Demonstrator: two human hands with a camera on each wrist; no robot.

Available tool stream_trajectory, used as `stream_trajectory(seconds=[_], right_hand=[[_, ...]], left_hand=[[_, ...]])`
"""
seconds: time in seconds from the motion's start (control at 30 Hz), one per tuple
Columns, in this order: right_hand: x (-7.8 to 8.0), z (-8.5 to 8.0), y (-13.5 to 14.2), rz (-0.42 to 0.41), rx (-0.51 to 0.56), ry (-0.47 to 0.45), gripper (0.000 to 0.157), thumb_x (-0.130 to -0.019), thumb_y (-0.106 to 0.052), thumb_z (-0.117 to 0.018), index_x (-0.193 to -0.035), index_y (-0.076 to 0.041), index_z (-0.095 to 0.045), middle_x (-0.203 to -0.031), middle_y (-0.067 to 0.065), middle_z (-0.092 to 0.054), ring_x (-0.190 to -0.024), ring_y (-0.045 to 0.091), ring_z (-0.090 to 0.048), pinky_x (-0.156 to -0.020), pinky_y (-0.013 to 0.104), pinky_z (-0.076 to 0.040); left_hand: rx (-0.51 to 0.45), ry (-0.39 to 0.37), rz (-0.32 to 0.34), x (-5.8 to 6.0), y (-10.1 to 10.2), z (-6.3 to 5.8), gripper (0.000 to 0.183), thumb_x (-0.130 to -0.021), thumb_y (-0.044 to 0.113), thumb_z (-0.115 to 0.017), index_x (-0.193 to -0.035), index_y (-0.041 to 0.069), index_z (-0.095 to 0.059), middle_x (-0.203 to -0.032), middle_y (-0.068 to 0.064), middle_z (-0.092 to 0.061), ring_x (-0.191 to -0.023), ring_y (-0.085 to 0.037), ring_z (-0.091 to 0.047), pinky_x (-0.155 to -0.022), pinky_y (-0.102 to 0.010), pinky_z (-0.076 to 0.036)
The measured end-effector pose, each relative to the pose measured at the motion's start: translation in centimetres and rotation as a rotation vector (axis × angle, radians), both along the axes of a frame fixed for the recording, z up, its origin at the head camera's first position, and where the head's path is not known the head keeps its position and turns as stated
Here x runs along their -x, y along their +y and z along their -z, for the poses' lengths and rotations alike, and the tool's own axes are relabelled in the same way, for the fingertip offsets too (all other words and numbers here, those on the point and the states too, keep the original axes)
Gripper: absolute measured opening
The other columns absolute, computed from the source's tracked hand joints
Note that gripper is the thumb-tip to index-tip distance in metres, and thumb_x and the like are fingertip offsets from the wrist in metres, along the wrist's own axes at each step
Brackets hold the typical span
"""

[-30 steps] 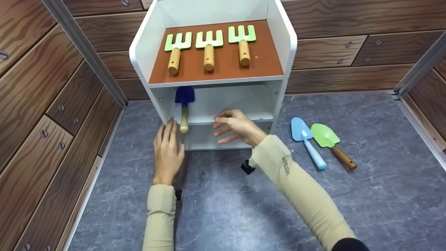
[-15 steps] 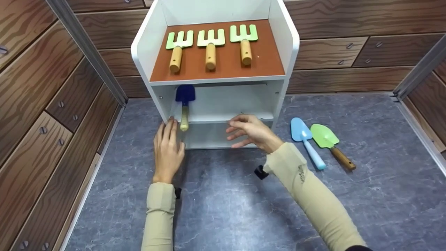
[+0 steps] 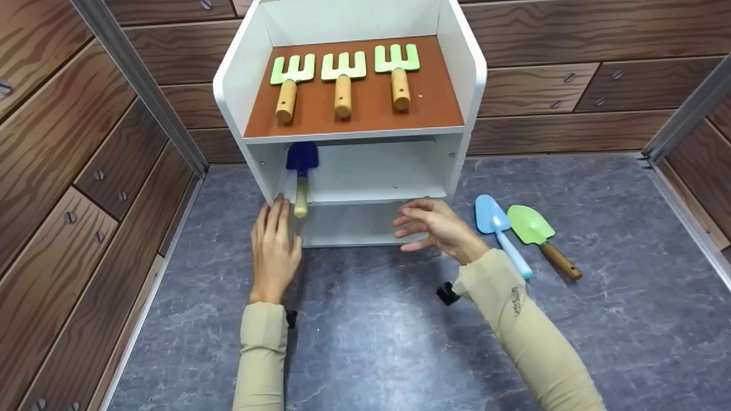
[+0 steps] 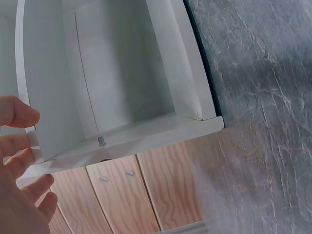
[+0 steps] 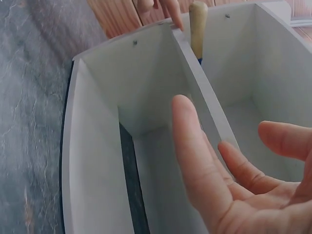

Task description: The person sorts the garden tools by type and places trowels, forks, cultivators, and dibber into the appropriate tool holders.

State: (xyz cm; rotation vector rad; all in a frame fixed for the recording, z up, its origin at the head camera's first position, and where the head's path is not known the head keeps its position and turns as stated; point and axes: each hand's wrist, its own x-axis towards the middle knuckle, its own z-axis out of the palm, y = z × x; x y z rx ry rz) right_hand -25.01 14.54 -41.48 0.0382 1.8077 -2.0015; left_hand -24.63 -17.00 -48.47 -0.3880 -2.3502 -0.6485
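Shifted rightward since a second ago, the right hand (image 3: 438,228) hovers before the white shelf unit (image 3: 465,63), fingers parted and empty. The left hand (image 3: 274,251) rests its fingers against the unit's left side, near the navy trowel (image 3: 302,182) lying on the middle shelf (image 3: 371,184). Rightward, a light-blue trowel (image 3: 494,218) and a green trowel (image 3: 531,225) lie on the floor (image 3: 365,342).
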Motion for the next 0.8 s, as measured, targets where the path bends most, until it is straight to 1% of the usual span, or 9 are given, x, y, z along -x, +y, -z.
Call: stream_trajectory(seconds=[0.07,0.33,0.57,0.67,0.8], right_hand=[[0.0,0.2,0.4,-0.002,-0.001,0.000,0.038,-0.108,-0.017,-0.048,-0.137,0.007,-0.046,-0.129,0.029,-0.056,-0.092,0.027,-0.070,-0.079,0.046,-0.061],[-0.2,1.1,2.2,0.021,0.001,-0.012,0.038,-0.108,-0.018,-0.047,-0.137,0.007,-0.044,-0.122,0.023,-0.060,-0.095,0.028,-0.070,-0.081,0.046,-0.060],[0.2,1.3,3.6,0.029,-0.048,-0.011,0.045,-0.108,-0.020,-0.049,-0.140,0.010,-0.042,-0.130,0.028,-0.055,-0.096,0.026,-0.069,-0.083,0.044,-0.060],[0.2,1.4,4.1,0.017,-0.062,-0.004,0.044,-0.108,-0.021,-0.049,-0.138,0.010,-0.044,-0.131,0.029,-0.054,-0.097,0.026,-0.069,-0.083,0.044,-0.060],[0.1,1.8,4.9,0.009,-0.071,0.005,0.041,-0.108,-0.021,-0.047,-0.135,0.010,-0.045,-0.128,0.027,-0.056,-0.098,0.027,-0.069,-0.083,0.045,-0.060]], left_hand=[[-0.001,-0.001,-0.003,0.0,0.0,0.0,0.065,-0.081,-0.001,-0.071,-0.143,-0.008,-0.051,-0.151,-0.021,-0.047,-0.135,-0.050,-0.040,-0.113,-0.063,-0.029],[-0.001,-0.016,-0.013,-0.1,-0.1,0.3,0.066,-0.080,-0.001,-0.073,-0.142,-0.007,-0.051,-0.151,-0.021,-0.046,-0.135,-0.050,-0.040,-0.113,-0.063,-0.028],[0.026,-0.003,-0.027,-0.2,-0.1,-0.1,0.062,-0.082,-0.001,-0.069,-0.142,-0.006,-0.052,-0.151,-0.020,-0.047,-0.135,-0.049,-0.040,-0.113,-0.062,-0.030],[0.027,-0.002,-0.022,-0.1,0.0,-0.2,0.061,-0.081,-0.002,-0.068,-0.140,-0.006,-0.053,-0.149,-0.020,-0.048,-0.135,-0.049,-0.041,-0.112,-0.062,-0.031],[0.024,0.000,-0.018,-0.1,0.0,-0.3,0.059,-0.081,-0.002,-0.068,-0.138,-0.006,-0.054,-0.148,-0.021,-0.049,-0.135,-0.049,-0.041,-0.112,-0.062,-0.031]])
